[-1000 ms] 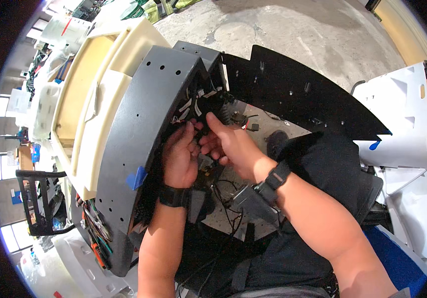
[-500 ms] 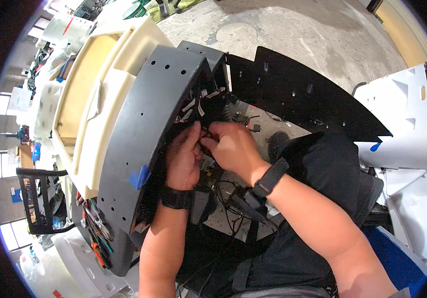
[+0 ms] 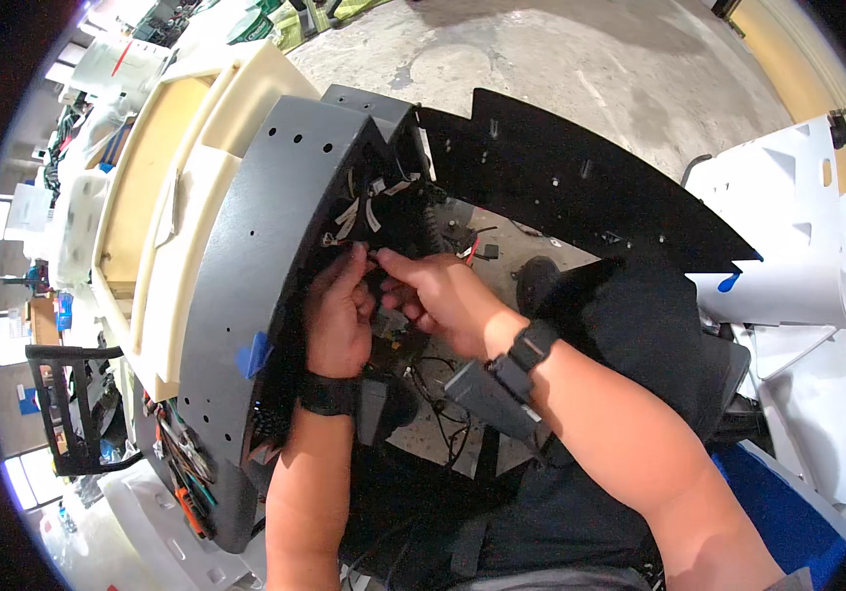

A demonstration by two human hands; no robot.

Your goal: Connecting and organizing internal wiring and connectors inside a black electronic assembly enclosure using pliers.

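My left hand point(image 3: 337, 320) and my right hand point(image 3: 435, 297) meet at the fingertips beside the open inner side of a grey curved housing point(image 3: 256, 212). Both are closed in a pinch around something small, too hidden to make out. Just beyond the fingers, white-tagged wires point(image 3: 347, 215) hang inside the dark cavity. A black corrugated tube point(image 3: 433, 227) runs down near my right hand. Loose black cables point(image 3: 443, 419) dangle below the hands. Each wrist wears a black strap with a box-like module.
A black curved panel point(image 3: 561, 177) extends right from the housing, over the concrete floor point(image 3: 600, 89). Cream moulded parts point(image 3: 236, 123) lie left of it. Hand tools point(image 3: 185, 463) are gathered at lower left. White panels point(image 3: 787, 217) and a blue bin point(image 3: 782, 507) stand at right.
The view has shifted, so the housing and panel sit farther left. My right hand's lower fingers have loosened and spread a little, while both hands' fingertips stay together.
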